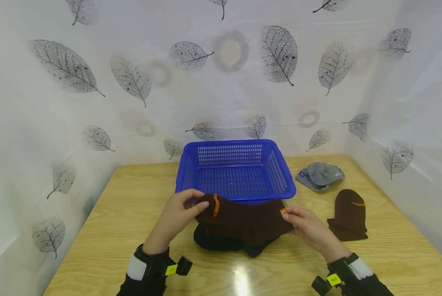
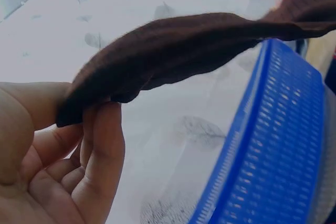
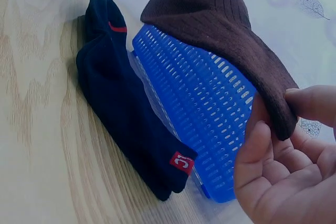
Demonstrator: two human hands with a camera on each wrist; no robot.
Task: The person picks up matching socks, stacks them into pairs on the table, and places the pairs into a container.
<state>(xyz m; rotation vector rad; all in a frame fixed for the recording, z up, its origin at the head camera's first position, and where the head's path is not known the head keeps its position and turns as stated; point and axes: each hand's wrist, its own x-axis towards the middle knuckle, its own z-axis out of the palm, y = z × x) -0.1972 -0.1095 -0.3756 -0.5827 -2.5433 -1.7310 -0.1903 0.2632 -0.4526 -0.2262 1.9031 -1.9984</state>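
Observation:
A brown sock [image 1: 248, 220] with orange marks is stretched sideways between both hands, raised above the table. My left hand [image 1: 182, 213] pinches its toe end between thumb and fingers. At the other end, my right hand [image 1: 310, 228] pinches the cuff beside a small orange label. Below it on the table lies a dark navy sock [image 3: 126, 103] with a red label, partly covered by the brown one in the head view. Another brown sock [image 1: 348, 216] lies flat to the right of my right hand, showing an orange line.
A blue plastic basket [image 1: 236, 197] with slotted walls stands just beyond the hands, nothing visible inside. A grey bundled sock pair [image 1: 320, 176] sits at the back right of the wooden table [image 1: 139, 185]. Leaf-patterned sheeting [image 1: 224, 94] surrounds the table's back and sides.

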